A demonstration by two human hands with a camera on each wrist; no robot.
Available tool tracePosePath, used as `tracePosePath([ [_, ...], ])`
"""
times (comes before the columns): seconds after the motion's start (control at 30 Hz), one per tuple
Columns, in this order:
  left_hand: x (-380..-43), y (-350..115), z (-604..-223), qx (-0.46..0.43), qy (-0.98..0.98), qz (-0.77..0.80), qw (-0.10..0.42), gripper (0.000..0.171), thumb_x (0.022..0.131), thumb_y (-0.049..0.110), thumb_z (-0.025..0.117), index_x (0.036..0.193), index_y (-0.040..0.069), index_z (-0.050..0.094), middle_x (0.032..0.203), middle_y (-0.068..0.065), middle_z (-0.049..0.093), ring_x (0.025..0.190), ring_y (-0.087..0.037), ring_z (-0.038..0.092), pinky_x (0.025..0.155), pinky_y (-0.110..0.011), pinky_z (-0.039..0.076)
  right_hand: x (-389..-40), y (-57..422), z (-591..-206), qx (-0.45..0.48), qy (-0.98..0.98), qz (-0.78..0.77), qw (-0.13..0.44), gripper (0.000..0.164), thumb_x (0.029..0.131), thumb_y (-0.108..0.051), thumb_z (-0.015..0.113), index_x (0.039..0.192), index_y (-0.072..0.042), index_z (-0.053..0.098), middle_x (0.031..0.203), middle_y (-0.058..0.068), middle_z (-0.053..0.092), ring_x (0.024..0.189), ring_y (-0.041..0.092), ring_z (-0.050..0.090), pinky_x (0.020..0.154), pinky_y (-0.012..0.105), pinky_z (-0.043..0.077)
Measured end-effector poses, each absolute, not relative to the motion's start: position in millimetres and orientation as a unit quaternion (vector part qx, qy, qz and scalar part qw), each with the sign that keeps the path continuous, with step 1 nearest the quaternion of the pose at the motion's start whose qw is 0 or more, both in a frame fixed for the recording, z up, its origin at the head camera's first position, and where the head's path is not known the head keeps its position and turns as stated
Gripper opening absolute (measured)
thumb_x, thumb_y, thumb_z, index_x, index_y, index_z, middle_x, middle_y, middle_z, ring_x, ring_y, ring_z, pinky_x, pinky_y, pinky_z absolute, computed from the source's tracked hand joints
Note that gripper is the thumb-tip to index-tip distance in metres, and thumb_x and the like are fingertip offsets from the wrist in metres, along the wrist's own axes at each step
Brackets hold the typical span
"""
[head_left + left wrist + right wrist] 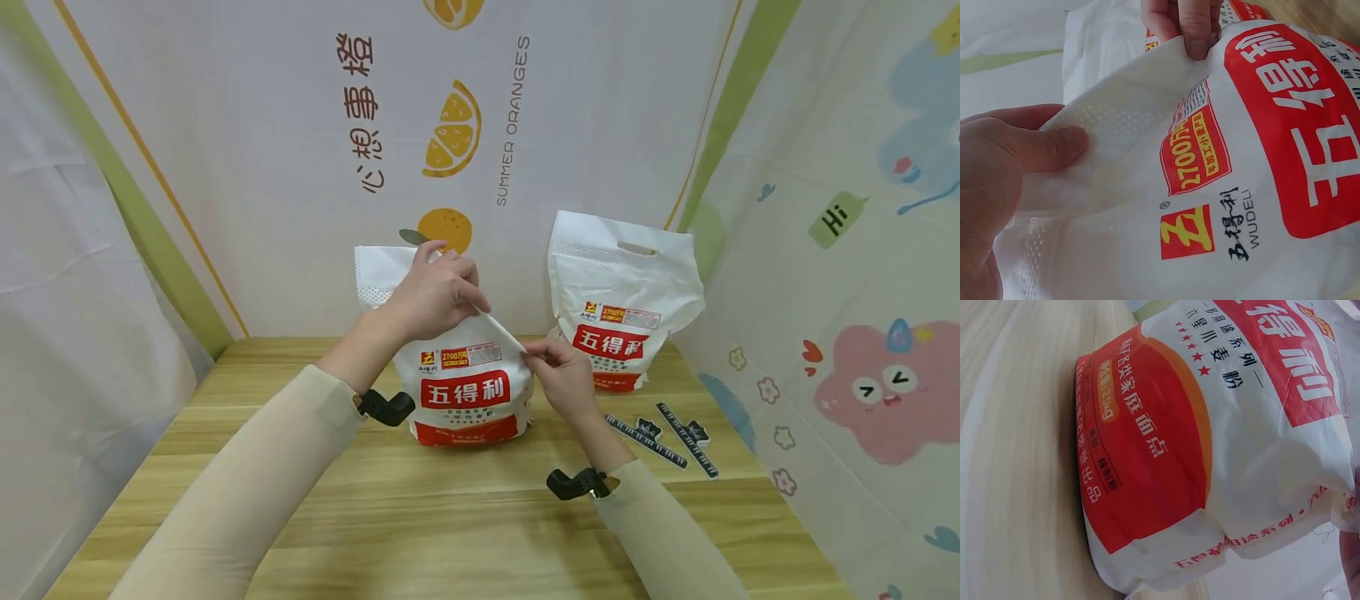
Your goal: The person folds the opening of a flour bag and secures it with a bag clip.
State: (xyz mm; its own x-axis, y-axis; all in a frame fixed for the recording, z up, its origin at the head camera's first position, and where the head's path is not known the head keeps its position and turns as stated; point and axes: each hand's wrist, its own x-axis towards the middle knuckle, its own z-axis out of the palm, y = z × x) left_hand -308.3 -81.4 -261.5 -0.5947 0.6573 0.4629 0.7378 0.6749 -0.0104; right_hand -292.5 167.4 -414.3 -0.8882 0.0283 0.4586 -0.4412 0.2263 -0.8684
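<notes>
A white flour bag (465, 425) with red print stands upright on the table in front of me, its top right part folded over on a slant. My left hand (435, 293) pinches the folded edge near the top middle, with thumb (1072, 139) on the near face. At the right end of the fold, my right hand (564, 379) pinches the bag's corner between thumb and fingers. The left part of the top strip still stands up. In the right wrist view, the bag's lower front (1166, 437) rests on the table and only an edge of the right hand shows.
A second flour bag (626, 287) with a handle slot stands upright behind to the right. Two long clips with piano-key patterns, a left one (656, 446) and a right one (686, 437), lie on the wooden table (420, 533). Printed curtains (285, 167) hang around the table.
</notes>
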Motion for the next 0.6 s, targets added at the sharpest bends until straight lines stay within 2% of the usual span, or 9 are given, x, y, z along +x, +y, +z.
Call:
tracePosePath([
  [0.27, -309, -79, -259, -0.378, -0.897, -0.096, 0.208, 0.016, 0.098, 0.019, 0.084, 0.113, 0.02, 0.088, 0.104, -0.002, 0.074, 0.112, -0.027, 0.07, 0.131, -0.063, 0.023, -291, 178, -413, 0.116, -0.788, 0.581, 0.167, 0.021, 0.102, -0.006, 0.077, 0.123, -0.003, 0.079, 0.12, 0.019, 0.08, 0.105, 0.023, 0.076, 0.086, 0.016, 0.061],
  [0.5, -310, -80, -260, -0.379, -0.894, -0.106, 0.213, 0.013, 0.098, 0.019, 0.084, 0.111, 0.019, 0.087, 0.105, -0.003, 0.074, 0.114, -0.028, 0.068, 0.131, -0.064, 0.023, -286, 190, -411, 0.141, -0.816, 0.539, 0.157, 0.029, 0.105, -0.015, 0.075, 0.134, -0.012, 0.076, 0.13, 0.013, 0.078, 0.111, 0.031, 0.073, 0.09, 0.025, 0.061],
  [0.6, -309, -81, -262, -0.378, -0.895, -0.113, 0.209, 0.012, 0.098, 0.017, 0.083, 0.11, 0.018, 0.086, 0.105, -0.003, 0.073, 0.114, -0.028, 0.068, 0.131, -0.065, 0.022, -282, 198, -413, 0.142, -0.824, 0.526, 0.156, 0.031, 0.105, -0.016, 0.075, 0.136, -0.011, 0.076, 0.13, 0.012, 0.079, 0.115, 0.032, 0.074, 0.092, 0.025, 0.061],
])
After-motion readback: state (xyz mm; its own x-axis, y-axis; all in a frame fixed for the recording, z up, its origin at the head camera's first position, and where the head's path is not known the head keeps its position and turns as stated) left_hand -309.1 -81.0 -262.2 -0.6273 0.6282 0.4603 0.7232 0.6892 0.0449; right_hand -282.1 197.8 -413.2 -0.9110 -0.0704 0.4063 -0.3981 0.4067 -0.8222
